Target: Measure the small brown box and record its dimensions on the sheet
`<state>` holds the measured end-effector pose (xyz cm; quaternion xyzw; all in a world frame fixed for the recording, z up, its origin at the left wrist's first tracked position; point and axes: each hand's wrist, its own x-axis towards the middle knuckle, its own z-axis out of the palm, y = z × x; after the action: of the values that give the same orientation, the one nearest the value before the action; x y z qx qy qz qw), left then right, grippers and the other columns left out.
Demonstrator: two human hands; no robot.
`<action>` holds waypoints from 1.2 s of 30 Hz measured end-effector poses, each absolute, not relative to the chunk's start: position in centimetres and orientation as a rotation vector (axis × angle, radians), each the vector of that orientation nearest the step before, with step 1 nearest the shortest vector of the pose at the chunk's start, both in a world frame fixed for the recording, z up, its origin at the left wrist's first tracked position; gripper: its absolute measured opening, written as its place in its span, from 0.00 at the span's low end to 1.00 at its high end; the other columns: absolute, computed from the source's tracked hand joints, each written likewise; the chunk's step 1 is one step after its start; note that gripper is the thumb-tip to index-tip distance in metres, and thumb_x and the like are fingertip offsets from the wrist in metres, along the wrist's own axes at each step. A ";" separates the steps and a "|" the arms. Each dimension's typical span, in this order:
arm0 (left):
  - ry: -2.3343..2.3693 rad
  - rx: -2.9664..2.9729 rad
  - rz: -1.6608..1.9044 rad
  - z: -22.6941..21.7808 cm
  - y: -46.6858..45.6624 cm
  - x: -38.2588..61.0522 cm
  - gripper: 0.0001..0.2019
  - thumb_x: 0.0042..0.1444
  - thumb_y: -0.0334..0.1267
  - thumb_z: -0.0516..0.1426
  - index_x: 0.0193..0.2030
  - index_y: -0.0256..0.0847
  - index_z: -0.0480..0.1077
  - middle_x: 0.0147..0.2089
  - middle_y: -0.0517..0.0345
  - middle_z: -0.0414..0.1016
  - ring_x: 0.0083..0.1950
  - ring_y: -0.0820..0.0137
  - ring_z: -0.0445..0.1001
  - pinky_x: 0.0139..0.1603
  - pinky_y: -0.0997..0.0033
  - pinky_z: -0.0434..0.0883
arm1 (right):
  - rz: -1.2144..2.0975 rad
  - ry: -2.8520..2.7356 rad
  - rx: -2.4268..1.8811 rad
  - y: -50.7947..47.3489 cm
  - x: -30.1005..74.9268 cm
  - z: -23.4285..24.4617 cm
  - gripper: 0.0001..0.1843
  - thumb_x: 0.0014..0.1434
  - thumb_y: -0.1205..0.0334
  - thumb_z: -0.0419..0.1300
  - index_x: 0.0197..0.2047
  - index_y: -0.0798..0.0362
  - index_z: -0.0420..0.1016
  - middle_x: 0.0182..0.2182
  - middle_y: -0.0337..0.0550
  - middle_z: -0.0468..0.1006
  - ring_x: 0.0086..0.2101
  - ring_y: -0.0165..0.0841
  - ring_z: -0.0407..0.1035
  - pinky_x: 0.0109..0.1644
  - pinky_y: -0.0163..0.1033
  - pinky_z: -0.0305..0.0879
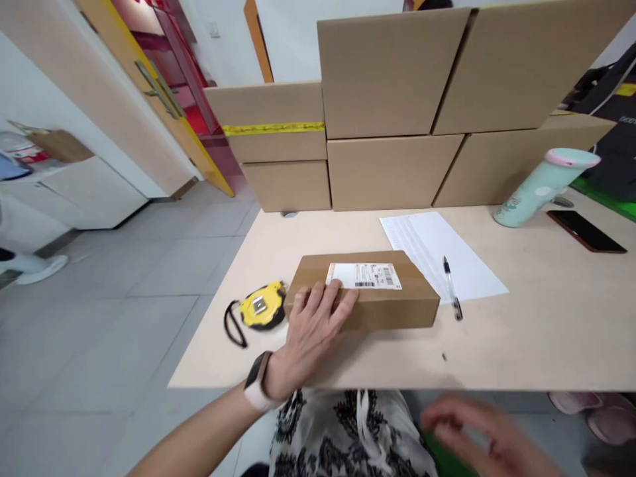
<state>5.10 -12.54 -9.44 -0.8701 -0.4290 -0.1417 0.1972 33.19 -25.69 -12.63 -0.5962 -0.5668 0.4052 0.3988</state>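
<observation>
A brown cardboard box (392,311) with a white shipping label (380,276) lies flat near the front of the table. My left hand (318,318) rests over its front left edge, fingers spread on the top face and touching the label's lower corner. Just left of the box sits a yellow and black tape measure (263,305) with a black wrist strap. Below the table's front edge, my right hand (477,430) is smeared by motion, apart from the box; its fingers are unclear.
Behind the box is a printed sheet (432,245), with a pen (452,288) across its right side. Stacked cartons (382,73) line the table's back. A mint bottle (541,189) and a dark phone (586,230) stand and lie at the right. A small dark bit (444,356) lies near the front edge.
</observation>
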 end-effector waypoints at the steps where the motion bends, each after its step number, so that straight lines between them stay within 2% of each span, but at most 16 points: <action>1: -1.198 -2.423 -0.421 -10.2 -13.3 5.3 0.27 0.57 0.36 0.60 0.63 0.42 0.59 0.59 0.43 0.68 0.57 0.52 0.64 0.54 0.53 0.61 | 0.970 -1.429 -1.527 -25.4 33.5 -12.5 0.11 0.57 0.48 0.64 0.38 0.45 0.79 0.37 0.42 0.80 0.37 0.38 0.74 0.39 0.39 0.74; 3: -1.203 -2.468 -0.464 -11.3 -14.6 5.5 0.26 0.59 0.41 0.60 0.62 0.40 0.59 0.61 0.42 0.67 0.59 0.52 0.63 0.56 0.52 0.60 | 0.744 -1.351 -1.586 -24.2 33.9 -12.3 0.13 0.56 0.47 0.63 0.39 0.45 0.79 0.38 0.45 0.80 0.38 0.40 0.74 0.40 0.41 0.73; 6: -1.256 -2.559 -0.612 -12.2 -16.0 4.8 0.29 0.58 0.48 0.61 0.61 0.39 0.59 0.62 0.42 0.65 0.62 0.52 0.61 0.59 0.51 0.60 | 0.432 -1.198 -1.615 -21.7 33.3 -12.7 0.20 0.58 0.44 0.59 0.48 0.47 0.77 0.47 0.49 0.78 0.44 0.42 0.73 0.44 0.45 0.72; 10: -1.568 -2.352 -0.978 -12.3 -16.5 0.9 0.32 0.57 0.50 0.61 0.64 0.42 0.56 0.66 0.42 0.59 0.67 0.52 0.57 0.63 0.46 0.58 | 0.451 -1.282 -1.614 -19.5 31.7 -14.5 0.31 0.58 0.40 0.56 0.59 0.49 0.69 0.55 0.55 0.73 0.47 0.44 0.72 0.42 0.47 0.72; 12: -1.776 -2.242 -1.060 -12.2 -15.9 -2.2 0.36 0.54 0.52 0.63 0.65 0.42 0.55 0.67 0.40 0.56 0.67 0.50 0.56 0.64 0.44 0.56 | 0.484 -1.362 -1.588 -18.8 30.8 -15.2 0.36 0.57 0.39 0.57 0.63 0.48 0.64 0.58 0.56 0.69 0.51 0.46 0.70 0.47 0.49 0.72; 14: -1.938 -2.324 -1.062 -12.1 -15.0 -5.2 0.42 0.50 0.53 0.65 0.67 0.41 0.53 0.68 0.40 0.54 0.69 0.50 0.54 0.65 0.46 0.56 | 0.514 -1.432 -1.540 -18.4 29.9 -15.7 0.38 0.57 0.38 0.57 0.66 0.47 0.60 0.62 0.54 0.66 0.57 0.46 0.66 0.55 0.52 0.68; 17: -2.011 -2.609 -0.944 -12.7 -13.5 -7.7 0.43 0.47 0.51 0.66 0.67 0.42 0.54 0.67 0.43 0.57 0.68 0.52 0.56 0.65 0.49 0.58 | 0.547 -1.498 -1.506 -17.7 28.7 -15.8 0.36 0.58 0.38 0.56 0.64 0.46 0.61 0.63 0.51 0.64 0.61 0.45 0.60 0.62 0.55 0.60; 19: -2.019 -2.641 -0.971 -13.4 -12.9 -8.0 0.38 0.48 0.49 0.65 0.64 0.42 0.59 0.64 0.45 0.62 0.65 0.54 0.61 0.64 0.52 0.60 | 0.532 -1.498 -1.505 -17.4 28.1 -15.7 0.34 0.58 0.38 0.56 0.62 0.47 0.64 0.62 0.51 0.65 0.61 0.45 0.60 0.64 0.56 0.57; 21: -2.086 -2.515 -1.144 -13.9 -12.4 -7.7 0.32 0.49 0.47 0.64 0.61 0.39 0.63 0.60 0.46 0.66 0.61 0.57 0.65 0.62 0.54 0.62 | 0.509 -1.482 -1.498 -17.3 27.7 -15.7 0.33 0.58 0.38 0.56 0.61 0.48 0.65 0.61 0.51 0.66 0.61 0.45 0.60 0.65 0.56 0.56; 23: -2.232 -2.296 -1.442 -13.9 -12.2 -7.3 0.30 0.48 0.47 0.64 0.57 0.37 0.67 0.57 0.46 0.69 0.57 0.58 0.68 0.61 0.55 0.64 | 0.495 -1.472 -1.499 -17.3 27.5 -15.8 0.33 0.58 0.38 0.56 0.60 0.49 0.66 0.61 0.52 0.67 0.61 0.45 0.60 0.64 0.56 0.57; 26: -2.356 -1.944 -2.114 -12.4 -12.1 -7.5 0.26 0.49 0.51 0.62 0.51 0.37 0.70 0.53 0.46 0.73 0.53 0.59 0.72 0.56 0.57 0.68 | 0.482 -1.483 -1.516 -17.5 27.2 -16.1 0.33 0.58 0.38 0.56 0.61 0.48 0.65 0.61 0.52 0.67 0.61 0.46 0.60 0.63 0.56 0.58; 30: -2.178 -1.841 -2.973 -8.3 -12.9 -7.2 0.28 0.54 0.61 0.54 0.50 0.40 0.71 0.46 0.50 0.78 0.45 0.59 0.76 0.42 0.60 0.75 | 0.404 -1.603 -1.538 -18.0 26.3 -14.9 0.30 0.60 0.40 0.55 0.60 0.46 0.66 0.63 0.51 0.65 0.62 0.49 0.58 0.64 0.61 0.55; 33: -2.206 -2.078 -3.080 -5.8 -14.0 -5.4 0.26 0.51 0.62 0.57 0.43 0.40 0.73 0.36 0.52 0.79 0.38 0.59 0.77 0.35 0.60 0.75 | 0.337 -1.572 -1.479 -18.3 25.2 -12.0 0.23 0.61 0.41 0.54 0.51 0.45 0.73 0.59 0.49 0.70 0.60 0.49 0.60 0.63 0.61 0.55; 34: -2.207 -2.233 -3.054 -5.2 -14.3 -4.5 0.25 0.50 0.61 0.59 0.41 0.39 0.73 0.35 0.53 0.79 0.37 0.60 0.77 0.36 0.61 0.75 | 0.400 -1.530 -1.435 -18.4 24.8 -10.8 0.21 0.62 0.41 0.54 0.50 0.45 0.74 0.55 0.49 0.73 0.57 0.48 0.63 0.61 0.58 0.58; 36: -2.153 -2.705 -2.869 -4.5 -14.7 -2.7 0.24 0.50 0.59 0.60 0.41 0.37 0.74 0.36 0.52 0.78 0.39 0.61 0.76 0.39 0.62 0.74 | 0.726 -1.466 -1.306 -18.6 23.7 -8.8 0.21 0.62 0.41 0.54 0.49 0.46 0.74 0.47 0.48 0.76 0.49 0.42 0.69 0.54 0.50 0.66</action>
<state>-2.70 -14.70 -4.47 -0.4699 -0.3740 -0.4983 -0.6253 23.72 -18.57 -8.82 -0.5401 -0.6062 0.3002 0.5006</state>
